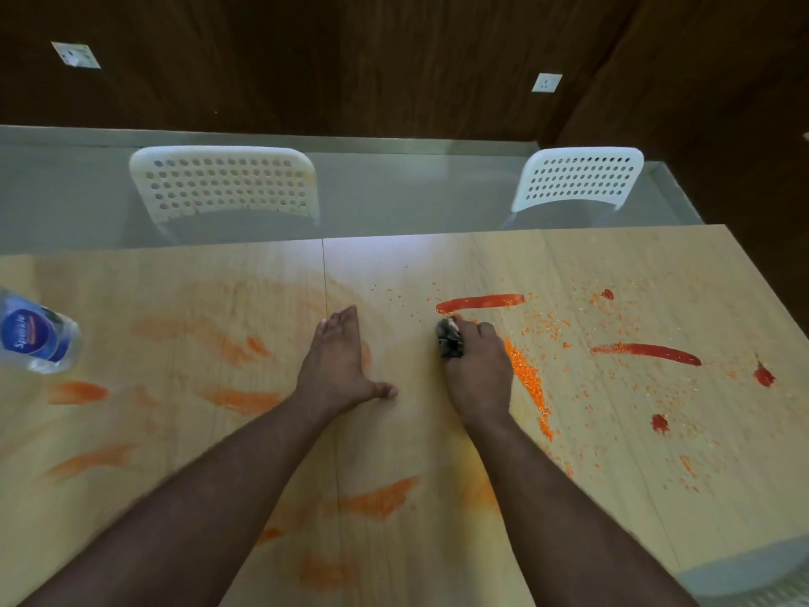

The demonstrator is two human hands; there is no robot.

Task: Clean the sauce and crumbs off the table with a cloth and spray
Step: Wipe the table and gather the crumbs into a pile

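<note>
spray bottle (37, 332): far left on the table (394, 431), light plastic probably, grab mid-body
left hand (339, 365): flat, fingers together, thumb out
cloth (450, 339): soft wad, right hand (479, 370) curls round it
sauce streaks (479, 302): thick, crumbs (527, 376) loose, they'd smear

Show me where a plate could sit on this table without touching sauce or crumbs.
Cleanest patch: between the left hand and the right hand. The far left corner, behind the bottle, looks bare too. Right of the cloth, crumbs and sauce streaks crowd it.
</note>
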